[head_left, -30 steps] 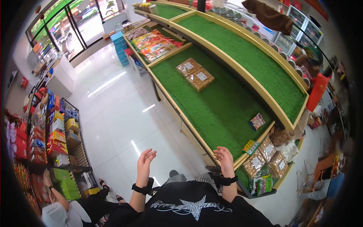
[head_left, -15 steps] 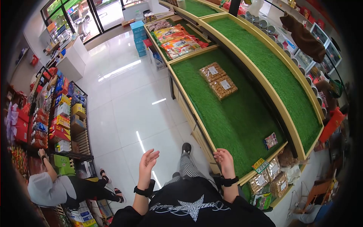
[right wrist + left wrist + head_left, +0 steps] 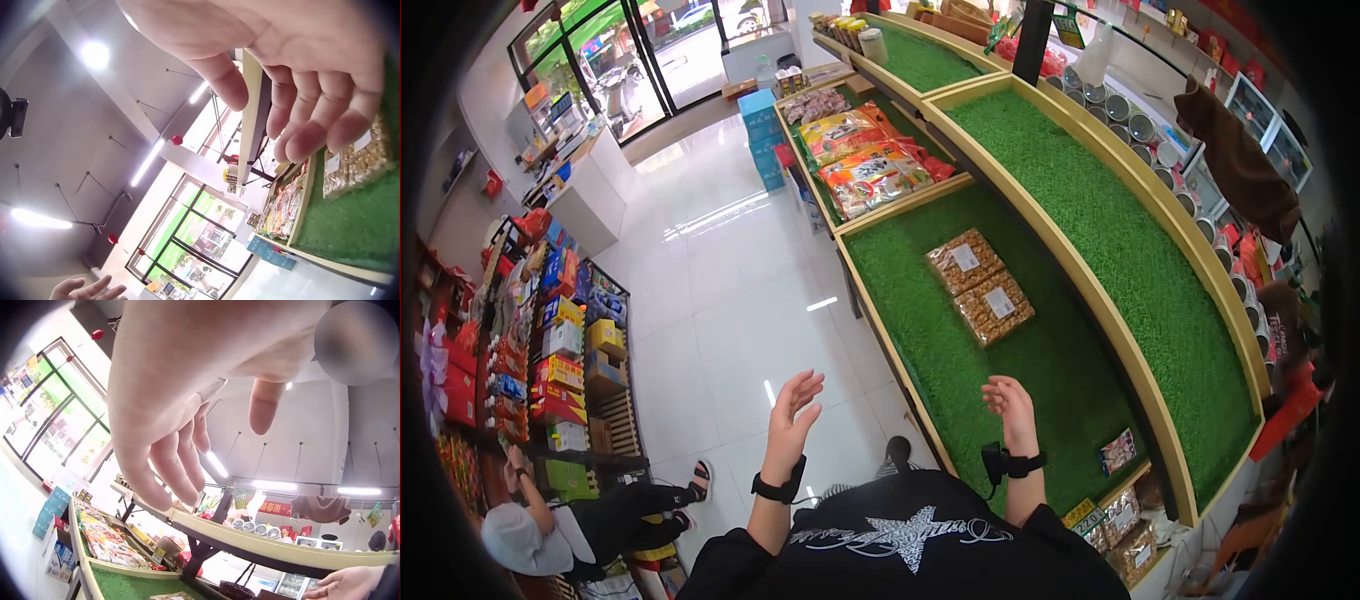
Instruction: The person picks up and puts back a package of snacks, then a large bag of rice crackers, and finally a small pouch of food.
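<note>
My left hand [image 3: 793, 425] is held up over the floor beside the display stand, its fingers loosely bent around nothing. My right hand [image 3: 1012, 412] hovers over the near side of the green-lined shelf [image 3: 910, 310], relaxed and holding nothing. Ahead of it lie two clear packs of brown, nut-like snack, a far pack [image 3: 965, 258] and a near pack [image 3: 1008, 318], each with a white label. In the right wrist view, the fingers overlap a snack pack [image 3: 340, 178]. A small colourful packet [image 3: 1117, 452] sits at the shelf's near right corner.
A wooden-rimmed upper tier [image 3: 1120, 240] rises on the right. Orange and yellow bags [image 3: 870, 170] fill the farther compartment. More snack packs [image 3: 1135, 550] lie beyond a price tag [image 3: 1088, 517]. At left, a person [image 3: 550, 530] reaches toward a stocked rack [image 3: 560, 370].
The view has shifted along the stand, and the snack packs appear closer to me. My right hand has passed from the shelf's edge to over the green lining. Both hands stay empty.
</note>
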`<state>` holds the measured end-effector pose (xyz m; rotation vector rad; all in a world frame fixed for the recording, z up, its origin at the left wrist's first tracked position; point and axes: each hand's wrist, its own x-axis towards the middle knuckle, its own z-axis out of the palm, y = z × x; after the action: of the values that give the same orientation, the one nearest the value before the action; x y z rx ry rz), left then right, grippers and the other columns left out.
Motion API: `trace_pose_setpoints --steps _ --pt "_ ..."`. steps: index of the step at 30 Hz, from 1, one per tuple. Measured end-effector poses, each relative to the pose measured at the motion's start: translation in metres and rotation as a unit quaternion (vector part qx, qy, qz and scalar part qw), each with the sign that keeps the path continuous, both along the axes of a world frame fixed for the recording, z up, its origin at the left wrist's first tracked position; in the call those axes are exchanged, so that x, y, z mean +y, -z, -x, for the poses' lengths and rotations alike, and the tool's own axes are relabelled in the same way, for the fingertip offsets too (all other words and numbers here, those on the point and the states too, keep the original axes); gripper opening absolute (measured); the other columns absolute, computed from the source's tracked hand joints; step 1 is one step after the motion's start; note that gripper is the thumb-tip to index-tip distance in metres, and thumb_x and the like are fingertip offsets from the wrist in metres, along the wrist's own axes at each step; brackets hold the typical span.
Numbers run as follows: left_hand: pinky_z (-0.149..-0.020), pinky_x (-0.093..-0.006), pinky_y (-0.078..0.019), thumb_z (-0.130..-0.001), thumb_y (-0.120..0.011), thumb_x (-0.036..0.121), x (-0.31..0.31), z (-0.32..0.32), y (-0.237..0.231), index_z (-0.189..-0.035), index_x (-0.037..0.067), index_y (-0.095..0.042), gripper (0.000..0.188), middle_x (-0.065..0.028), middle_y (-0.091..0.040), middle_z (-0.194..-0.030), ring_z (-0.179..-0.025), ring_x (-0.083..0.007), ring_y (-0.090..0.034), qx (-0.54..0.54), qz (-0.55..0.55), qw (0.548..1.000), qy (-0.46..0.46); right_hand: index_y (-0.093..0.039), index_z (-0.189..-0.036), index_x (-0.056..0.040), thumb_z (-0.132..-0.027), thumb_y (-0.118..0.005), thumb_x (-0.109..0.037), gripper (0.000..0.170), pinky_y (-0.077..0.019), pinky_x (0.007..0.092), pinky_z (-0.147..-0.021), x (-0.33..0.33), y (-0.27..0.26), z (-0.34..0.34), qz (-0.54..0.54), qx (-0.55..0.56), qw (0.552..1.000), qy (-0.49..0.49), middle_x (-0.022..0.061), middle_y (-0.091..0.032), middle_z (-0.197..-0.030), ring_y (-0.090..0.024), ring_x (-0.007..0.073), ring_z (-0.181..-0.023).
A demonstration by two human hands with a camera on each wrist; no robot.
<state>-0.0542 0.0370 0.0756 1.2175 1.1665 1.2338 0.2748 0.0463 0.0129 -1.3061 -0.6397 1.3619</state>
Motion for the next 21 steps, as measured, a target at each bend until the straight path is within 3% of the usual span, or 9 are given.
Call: trace_pose_setpoints --steps 8,13,15,21 --pt "-0.095 -0.0338 -0.0344 -0.079 -0.046 0.002 0.055 -0.028 0.025 -0.122 -0.001 -0.037 0.044 -0.0164 -0.048 -0.118 -0.110 -0.0237 -0.047 -0.018 0.076 0.996 0.035 -0.054 -0.100 -0.0037 -0.086 -0.046 -0.017 0.021 -0.0409 0.0213 -0.067 0.038 0.008 -0.001 0.032 0.000 0.999 -0.035 0.0057 -0.061 -0.089 -0.055 0.0097 -0.076" --pt "-0.094 -0.0328 -0.0352 -0.079 -0.049 0.002 0.117 -0.039 0.040 -0.122 -0.001 -0.038 0.045 -0.0155 -0.048 -0.118 -0.110 -0.0233 -0.046 -0.005 0.090 0.989 0.116 -0.054 -0.100 -0.0011 -0.086 -0.043 -0.015 0.022 -0.0418 0.0233 -0.067 0.038 0.023 0.004 0.064 0.035 0.997 0.032 0.0064 -0.061 -0.089 -0.055 0.0110 -0.075" --pt "-0.095 -0.0335 -0.0342 -0.079 -0.047 0.002 0.149 -0.047 0.040 -0.122 -0.001 -0.038 0.044 -0.0159 -0.047 -0.119 -0.111 -0.0241 -0.045 0.009 0.095 0.983 0.155 -0.054 -0.100 -0.0047 -0.086 -0.043 -0.020 0.023 -0.0404 0.0222 -0.068 0.041 0.028 0.007 0.090 0.031 0.993 0.063 0.0043 -0.061 -0.089 -0.054 0.0095 -0.076" --pt "-0.094 -0.0334 -0.0346 -0.078 -0.052 0.001 0.267 -0.070 0.038 -0.123 0.002 -0.039 0.046 -0.0128 -0.046 -0.121 -0.112 -0.0233 -0.045 0.052 0.044 0.946 0.317 -0.054 -0.100 -0.0035 -0.086 -0.043 -0.019 0.023 -0.0419 0.0237 -0.069 0.079 0.030 0.019 0.074 0.031 0.974 0.210 0.0057 -0.061 -0.088 -0.055 0.0113 -0.077"
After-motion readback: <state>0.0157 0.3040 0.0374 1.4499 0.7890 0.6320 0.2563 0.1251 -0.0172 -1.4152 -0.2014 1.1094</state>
